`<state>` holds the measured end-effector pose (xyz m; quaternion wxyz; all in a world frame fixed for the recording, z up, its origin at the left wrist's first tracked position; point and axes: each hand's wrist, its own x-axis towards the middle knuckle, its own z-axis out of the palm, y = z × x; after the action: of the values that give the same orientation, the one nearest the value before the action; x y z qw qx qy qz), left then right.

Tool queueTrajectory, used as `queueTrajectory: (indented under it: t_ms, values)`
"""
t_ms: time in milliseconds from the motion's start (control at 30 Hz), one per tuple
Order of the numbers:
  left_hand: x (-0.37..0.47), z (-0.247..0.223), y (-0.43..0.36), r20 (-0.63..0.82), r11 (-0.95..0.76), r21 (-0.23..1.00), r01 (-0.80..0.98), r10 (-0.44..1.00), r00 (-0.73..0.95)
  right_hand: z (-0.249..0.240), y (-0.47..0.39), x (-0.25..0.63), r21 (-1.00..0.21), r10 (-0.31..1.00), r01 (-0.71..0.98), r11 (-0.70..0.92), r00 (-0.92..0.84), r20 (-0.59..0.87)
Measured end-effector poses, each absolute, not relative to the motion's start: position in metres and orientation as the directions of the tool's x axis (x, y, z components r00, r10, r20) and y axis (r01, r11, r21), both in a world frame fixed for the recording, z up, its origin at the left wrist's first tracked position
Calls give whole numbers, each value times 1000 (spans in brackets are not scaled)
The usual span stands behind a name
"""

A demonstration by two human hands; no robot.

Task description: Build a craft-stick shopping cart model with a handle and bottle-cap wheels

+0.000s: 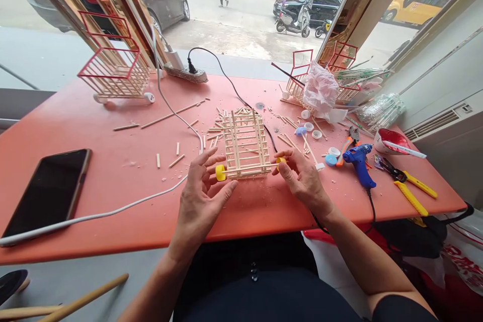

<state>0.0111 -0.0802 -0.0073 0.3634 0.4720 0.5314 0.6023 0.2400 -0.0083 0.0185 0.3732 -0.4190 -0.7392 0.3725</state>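
Note:
A small frame of pale wooden sticks [247, 136] lies in front of me, built like a ladder-sided basket. Across its near end runs a thin stick [251, 166] with a yellow cap [220, 172] at the left end and another yellow cap [280, 161] at the right. My left hand [199, 193] is beside the left cap, fingertips against its outer side, the thumb spread apart below it. Between the thumb and fingers of my right hand [304, 178] sits the right cap; part of it is hidden by them.
On the pink table [124, 211] are a phone [47, 193], a blue glue gun [360, 163], yellow-handled pliers [411, 188] and orange-handled pliers [347, 146]. A white cable [132, 205] crosses the left side. Loose sticks, bottle caps [317, 134] and a red-rimmed stick cart [116, 70] stand around.

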Motion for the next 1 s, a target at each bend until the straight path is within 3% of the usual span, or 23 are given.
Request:
queueTrajectory:
  t_ms: [267, 467, 600, 767, 1000]
  values:
    - [10, -11, -78, 197, -188, 980, 61, 947, -254, 16, -6, 240, -780, 874, 417, 467, -350, 337]
    - [8, -15, -80, 188, -159, 979, 128, 945, -267, 14, -4, 246, -412, 793, 699, 584, -384, 473]
    - [7, -14, -81, 170, -123, 976, 179, 945, -279, 16, -4, 247, -292, 742, 730, 618, -417, 526]
    - [8, -12, -80, 181, -135, 976, 171, 941, -285, 18, -4, 247, -272, 700, 694, 667, -457, 550]
    - [11, -10, -78, 93, -90, 996, 21, 950, -300, 16, -4, 247, -298, 701, 675, 675, -461, 545]
